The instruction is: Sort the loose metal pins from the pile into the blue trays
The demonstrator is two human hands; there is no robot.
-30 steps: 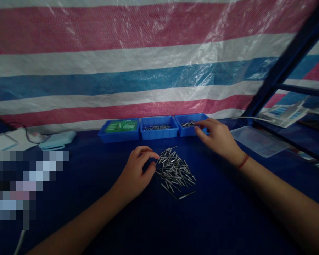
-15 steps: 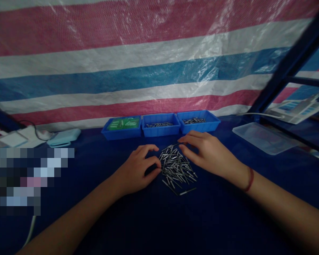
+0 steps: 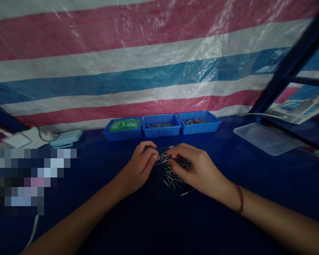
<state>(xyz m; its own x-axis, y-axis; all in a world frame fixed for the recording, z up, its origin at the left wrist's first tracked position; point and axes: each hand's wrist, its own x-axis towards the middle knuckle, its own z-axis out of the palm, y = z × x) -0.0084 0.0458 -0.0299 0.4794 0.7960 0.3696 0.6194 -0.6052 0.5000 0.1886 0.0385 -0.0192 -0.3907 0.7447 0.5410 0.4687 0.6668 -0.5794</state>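
Observation:
A heap of thin metal blind rivets (image 3: 172,177), silver sleeves on dark pins, lies on the dark blue table top. At its left edge is my left hand (image 3: 140,164), thumb and forefinger pinched together on a rivet (image 3: 158,162) whose tip pokes out. My right hand (image 3: 195,163) reaches over the heap from the right and hides part of it. Its thumb and fingers are bent close together around a rivet, mostly hidden, near the left fingertips.
Behind the heap stand three blue bins: the left (image 3: 122,134) holds green packets, the middle (image 3: 162,132) and right (image 3: 202,128) hold metal pieces. A clear plastic lid (image 3: 266,139) lies right. A light blue case (image 3: 66,138) and a white cable (image 3: 33,230) are left.
My right hand has moved left and toward me, from the heap's far right edge to over it, close to the left hand. My left fingers have closed into a tighter pinch.

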